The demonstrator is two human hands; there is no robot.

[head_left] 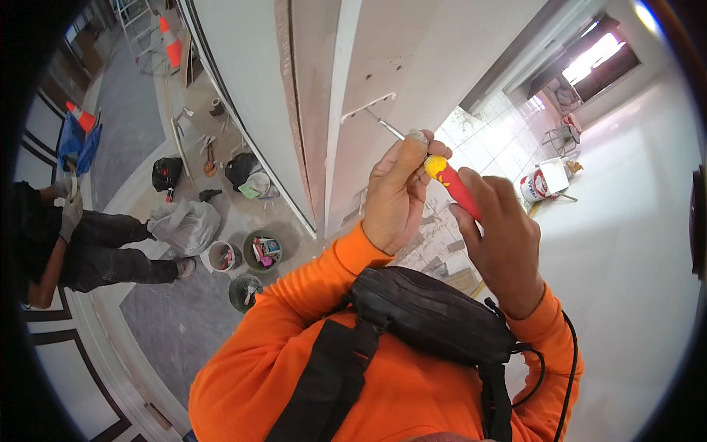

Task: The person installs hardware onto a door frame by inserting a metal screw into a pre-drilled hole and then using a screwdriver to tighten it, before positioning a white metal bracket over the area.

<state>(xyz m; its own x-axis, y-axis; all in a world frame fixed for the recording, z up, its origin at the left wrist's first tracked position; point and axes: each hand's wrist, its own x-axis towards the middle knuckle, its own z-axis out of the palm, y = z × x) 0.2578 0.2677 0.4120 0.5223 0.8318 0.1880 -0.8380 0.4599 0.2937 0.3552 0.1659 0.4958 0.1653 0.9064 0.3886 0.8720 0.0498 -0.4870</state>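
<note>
My left hand (398,188), with pale dust or material at its thumb tip, is closed around the lower metal shaft of a screwdriver. My right hand (501,243) grips the red and yellow handle (455,190) of that screwdriver. The shaft (387,125) points up-left to a narrow white-edged slot (367,104) in the pale wall panel (390,59), where a few small dark holes show above the slot. Whether the tip touches the slot I cannot tell. My orange sleeves and a black chest bag (431,313) are below.
A co-worker (103,250) in dark clothes stands at left, among buckets (261,250), a plastic sack (184,228), bags, orange cones (171,40) and a ladder (135,29). A door edge (243,129) runs beside the panel. Right are a tiled floor, paint bucket (536,186) and chair (560,140).
</note>
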